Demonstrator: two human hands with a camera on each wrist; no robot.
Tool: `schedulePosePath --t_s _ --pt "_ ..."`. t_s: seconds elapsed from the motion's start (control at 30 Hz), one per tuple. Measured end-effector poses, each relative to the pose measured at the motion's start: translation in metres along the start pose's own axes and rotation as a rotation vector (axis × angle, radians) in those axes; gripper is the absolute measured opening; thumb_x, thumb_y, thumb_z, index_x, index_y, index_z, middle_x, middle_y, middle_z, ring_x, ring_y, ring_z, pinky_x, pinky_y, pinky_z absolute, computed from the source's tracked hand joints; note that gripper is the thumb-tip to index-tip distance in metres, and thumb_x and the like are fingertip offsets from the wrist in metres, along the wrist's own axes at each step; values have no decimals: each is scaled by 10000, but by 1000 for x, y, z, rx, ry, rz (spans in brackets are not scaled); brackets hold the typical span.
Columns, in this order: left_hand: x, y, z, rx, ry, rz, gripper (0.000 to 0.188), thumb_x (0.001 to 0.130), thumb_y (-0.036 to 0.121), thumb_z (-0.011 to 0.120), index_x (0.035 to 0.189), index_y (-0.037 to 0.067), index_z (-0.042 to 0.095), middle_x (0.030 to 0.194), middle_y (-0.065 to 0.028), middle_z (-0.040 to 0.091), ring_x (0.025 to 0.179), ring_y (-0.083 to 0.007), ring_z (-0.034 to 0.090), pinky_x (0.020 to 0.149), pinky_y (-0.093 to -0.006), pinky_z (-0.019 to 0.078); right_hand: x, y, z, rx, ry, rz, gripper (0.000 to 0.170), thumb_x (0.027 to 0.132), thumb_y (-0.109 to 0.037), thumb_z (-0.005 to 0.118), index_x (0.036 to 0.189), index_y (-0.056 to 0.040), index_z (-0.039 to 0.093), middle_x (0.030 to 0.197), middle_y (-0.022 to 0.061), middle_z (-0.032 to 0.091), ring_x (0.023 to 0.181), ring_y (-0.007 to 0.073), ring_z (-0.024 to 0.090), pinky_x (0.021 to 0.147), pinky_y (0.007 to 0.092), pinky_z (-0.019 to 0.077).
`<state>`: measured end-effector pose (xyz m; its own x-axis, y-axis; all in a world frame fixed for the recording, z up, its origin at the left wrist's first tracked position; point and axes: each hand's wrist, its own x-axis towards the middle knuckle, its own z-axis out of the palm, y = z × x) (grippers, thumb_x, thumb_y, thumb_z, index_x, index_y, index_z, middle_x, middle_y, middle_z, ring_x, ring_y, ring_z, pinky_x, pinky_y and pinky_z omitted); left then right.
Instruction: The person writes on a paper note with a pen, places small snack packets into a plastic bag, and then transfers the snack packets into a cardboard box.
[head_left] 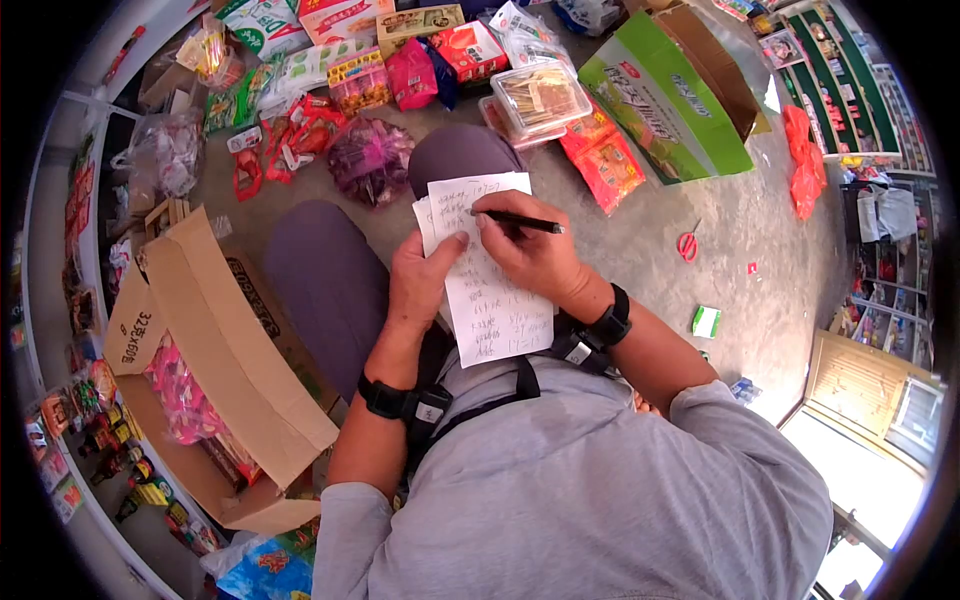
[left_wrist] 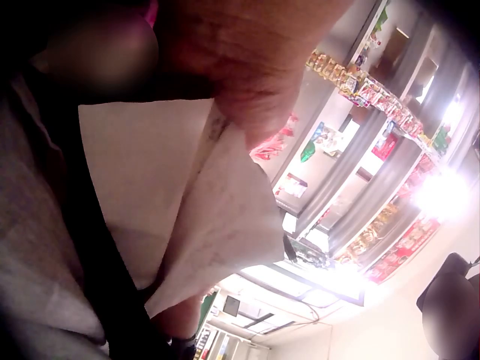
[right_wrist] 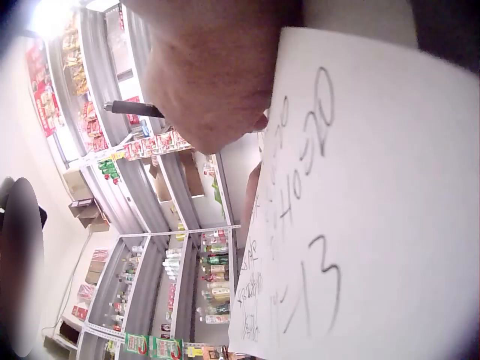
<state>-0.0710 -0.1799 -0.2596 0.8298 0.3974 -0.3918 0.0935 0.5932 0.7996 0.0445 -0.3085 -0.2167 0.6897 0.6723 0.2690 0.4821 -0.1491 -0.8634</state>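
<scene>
Sheets of white paper (head_left: 490,290) with handwritten lines and numbers rest over the person's lap in the head view. The left hand (head_left: 425,270) grips their left edge, thumb on top. A black pen (head_left: 530,220) is pinched in the right hand (head_left: 535,250), its tip near the upper part of the top sheet. From the left wrist, the paper (left_wrist: 225,217) hangs below the left hand (left_wrist: 247,67). In the right wrist view the paper (right_wrist: 375,195) shows large written figures, and the pen (right_wrist: 133,109) sticks out behind the right hand (right_wrist: 210,82).
An open cardboard box (head_left: 230,350) with pink packets stands at the left. Snack bags, a clear tub of sticks (head_left: 542,98) and a green carton (head_left: 665,100) lie ahead. Red scissors (head_left: 687,246) are on the floor at right; stocked shelves (head_left: 840,80) line the sides.
</scene>
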Motion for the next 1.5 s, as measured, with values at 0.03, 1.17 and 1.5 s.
schedulePosePath --t_s 0.03,1.17,1.5 --pt "-1 1 0 11 5 -2 237 945 100 668 1159 -3 669 1057 -55 717 882 -112 672 774 -262 531 1 -2 -1 -10 -4 5 153 858 -91 709 1005 -58 678 843 85 677 614 164 608 573 290 501" --pt "4 -1 -2 -49 87 115 251 940 99 688 1164 -8 656 1084 -93 717 910 -151 688 799 -292 553 1 24 -32 27 195 97 236 950 -67 660 1168 -23 584 865 86 693 774 123 656 716 280 535" --pt "3 1 1 -55 82 103 270 934 115 700 1169 -6 649 1078 -103 718 896 -162 698 771 -297 572 3 22 -28 30 154 126 284 886 -53 710 1142 -35 587 864 82 677 764 138 661 710 289 536"
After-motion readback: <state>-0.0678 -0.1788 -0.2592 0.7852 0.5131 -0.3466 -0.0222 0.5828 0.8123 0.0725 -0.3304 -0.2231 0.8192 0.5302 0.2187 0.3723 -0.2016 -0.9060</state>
